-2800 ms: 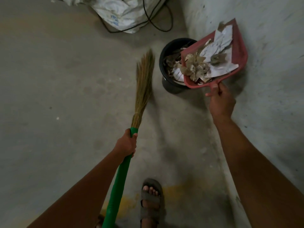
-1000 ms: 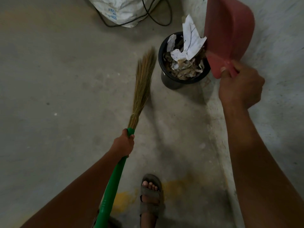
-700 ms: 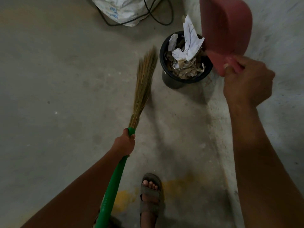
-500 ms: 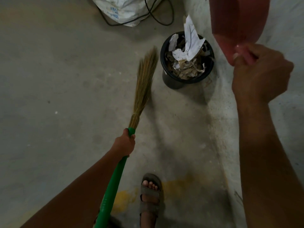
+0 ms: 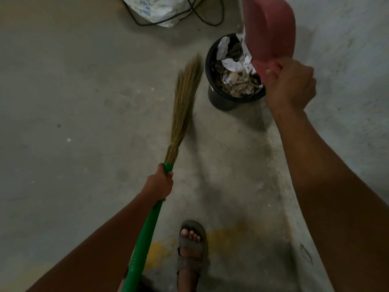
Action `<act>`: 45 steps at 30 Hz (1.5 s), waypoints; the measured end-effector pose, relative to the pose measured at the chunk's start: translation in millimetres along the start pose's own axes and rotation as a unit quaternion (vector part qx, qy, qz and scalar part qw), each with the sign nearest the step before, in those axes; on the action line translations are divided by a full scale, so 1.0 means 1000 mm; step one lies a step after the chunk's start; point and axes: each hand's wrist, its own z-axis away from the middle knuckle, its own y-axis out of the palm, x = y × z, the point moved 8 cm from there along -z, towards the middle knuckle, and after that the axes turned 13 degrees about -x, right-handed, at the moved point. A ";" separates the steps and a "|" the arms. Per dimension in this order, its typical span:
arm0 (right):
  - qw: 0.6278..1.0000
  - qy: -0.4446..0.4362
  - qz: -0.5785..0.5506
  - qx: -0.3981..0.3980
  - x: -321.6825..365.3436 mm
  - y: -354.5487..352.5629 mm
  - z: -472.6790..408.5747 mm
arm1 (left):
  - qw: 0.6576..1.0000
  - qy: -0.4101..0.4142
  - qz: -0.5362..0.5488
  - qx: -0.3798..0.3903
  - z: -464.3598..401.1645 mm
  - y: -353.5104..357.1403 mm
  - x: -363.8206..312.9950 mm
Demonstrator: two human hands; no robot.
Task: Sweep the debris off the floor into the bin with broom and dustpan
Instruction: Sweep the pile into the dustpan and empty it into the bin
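A black bin (image 5: 227, 100) stands on the concrete floor beside the wall, filled with crumpled paper and dry leaves (image 5: 235, 74). My right hand (image 5: 291, 85) grips the handle of a red dustpan (image 5: 271, 30), which is tipped upside down over the bin's right rim with its back toward me. A tall piece of white paper is pressed between the pan and the bin contents. My left hand (image 5: 160, 184) grips the green handle of a straw broom (image 5: 185, 106), whose bristle tips lie on the floor just left of the bin.
A white sack (image 5: 155, 9) and a black cable (image 5: 202, 15) lie on the floor behind the bin. A pale wall (image 5: 347, 81) runs along the right. My sandalled foot (image 5: 191, 247) stands near a yellow floor stain (image 5: 157, 249).
The dustpan, once level and loaded, was tipped over the bin and emptied. It lifted away to the right half a second ago and has now come back down against the bin's right rim.
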 end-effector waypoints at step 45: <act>0.966 0.012 -0.228 -0.117 -0.022 -0.005 0.048 | 1.000 -0.018 -0.015 0.000 0.000 0.011 0.004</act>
